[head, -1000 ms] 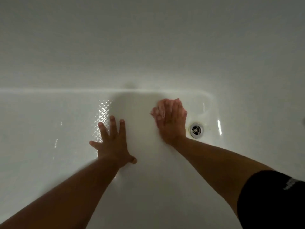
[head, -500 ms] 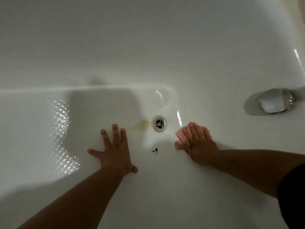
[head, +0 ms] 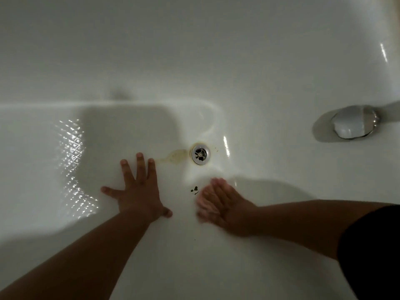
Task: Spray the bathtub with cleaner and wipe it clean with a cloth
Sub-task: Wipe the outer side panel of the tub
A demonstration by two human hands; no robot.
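Now left hand [head: 138, 191] splays flat on the bathtub [head: 216, 61]; right hand [head: 229, 207], flat, presses the cloth [head: 202, 202].

The bathtub [head: 194, 50] is glossy white. Its drain [head: 200, 154] is silver, and a yellowish-brown stain [head: 174, 158] lies just left of it. Far left of the drain glints a diamond-grid pattern [head: 71, 152]. Below the drain are a dark fleck [head: 194, 190] and a pale pink cloth [head: 203, 202]. Far right of the drain is a silver overflow cap [head: 355, 122], and lower right a black sleeve [head: 372, 245].

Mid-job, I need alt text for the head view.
Right hand presses a pink cloth flat on the white tub floor beside a dark speck, near the drain. Left hand rests flat, fingers spread, by a yellowish stain.
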